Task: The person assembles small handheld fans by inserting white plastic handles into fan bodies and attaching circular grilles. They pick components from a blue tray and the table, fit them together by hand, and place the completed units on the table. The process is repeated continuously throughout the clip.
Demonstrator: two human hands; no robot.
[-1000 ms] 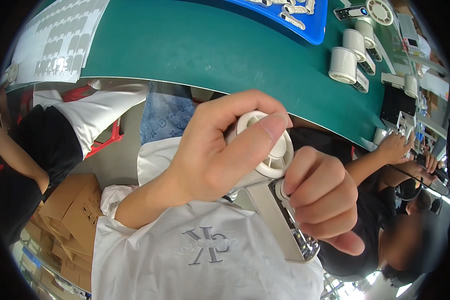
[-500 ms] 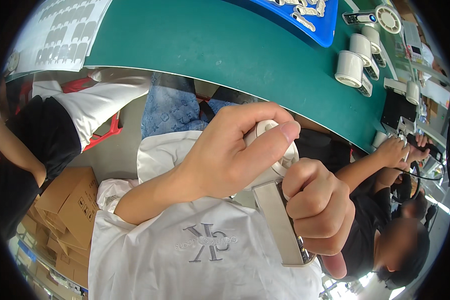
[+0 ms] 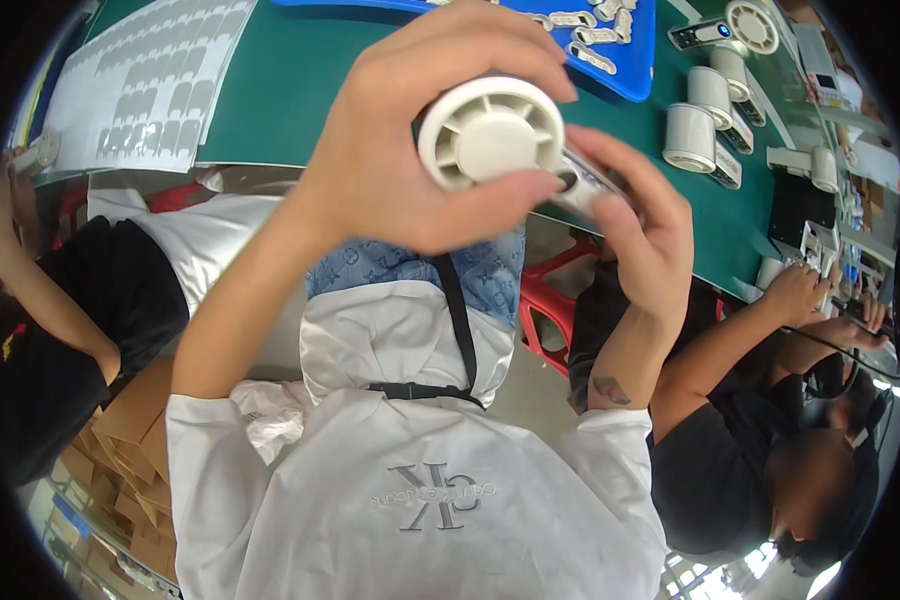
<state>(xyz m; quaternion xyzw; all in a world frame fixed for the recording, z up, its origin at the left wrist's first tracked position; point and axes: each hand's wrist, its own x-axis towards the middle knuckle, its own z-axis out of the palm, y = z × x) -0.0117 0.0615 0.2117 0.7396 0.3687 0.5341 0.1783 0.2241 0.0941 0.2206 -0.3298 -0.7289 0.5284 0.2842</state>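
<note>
In front of my chest, over the green table's near edge, I hold up a white handheld fan [image 3: 498,145] with its round spoked face toward me. My left hand [image 3: 385,140] wraps round the fan's head, thumb across the lower front and fingers over the top. My right hand [image 3: 650,225] grips the handle to the right of the head, between thumb and fingers. Most of the handle is hidden by that hand and slightly blurred.
A blue tray [image 3: 642,75] of small white parts sits on the green table [image 3: 270,110]. Several white fans [image 3: 690,137] stand at the right. Grey-patterned sheets [image 3: 160,90] lie far left. People sit on both sides; cardboard boxes [image 3: 135,415] are at lower left.
Both hands have lifted the fan up and away from my body, over the table edge. Its vented face has turned toward me, and the handle has swung from pointing down to pointing right.
</note>
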